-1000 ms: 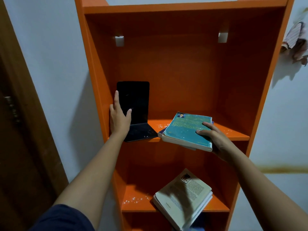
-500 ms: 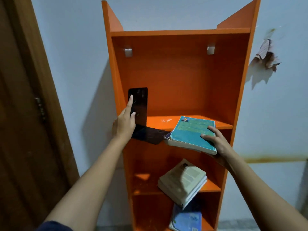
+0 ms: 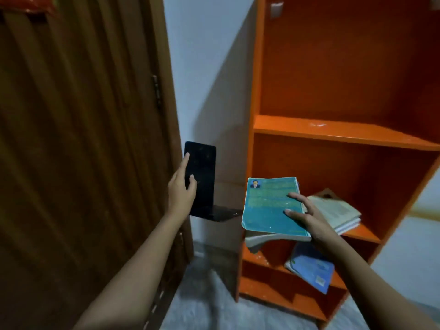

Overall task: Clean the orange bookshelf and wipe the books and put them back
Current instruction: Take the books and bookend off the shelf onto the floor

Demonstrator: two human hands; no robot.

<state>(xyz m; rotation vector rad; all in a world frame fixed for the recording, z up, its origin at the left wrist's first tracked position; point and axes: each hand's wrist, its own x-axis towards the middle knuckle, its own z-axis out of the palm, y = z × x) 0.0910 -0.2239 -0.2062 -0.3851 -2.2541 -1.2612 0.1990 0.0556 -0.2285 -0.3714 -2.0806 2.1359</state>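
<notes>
The orange bookshelf (image 3: 345, 133) fills the right of the view, its upper shelf board bare apart from pale dust specks. My left hand (image 3: 181, 191) grips a black L-shaped metal bookend (image 3: 202, 179), held in the air left of the shelf in front of the wall. My right hand (image 3: 307, 214) holds a teal-covered book (image 3: 269, 206) with more books stacked under it, in front of the shelf's left side. A pale book stack (image 3: 338, 211) lies on the middle shelf. A blue book (image 3: 312, 266) leans tilted on the shelf below.
A dark brown wooden door (image 3: 78, 139) with hinges stands at the left, close to my left arm. A narrow strip of pale wall (image 3: 207, 67) separates door and shelf. Grey floor (image 3: 202, 303) shows below.
Both hands have come out of the shelf and moved down and left: the bookend is off the shelf board and the teal book stack is lifted clear. The view has swung left toward the door.
</notes>
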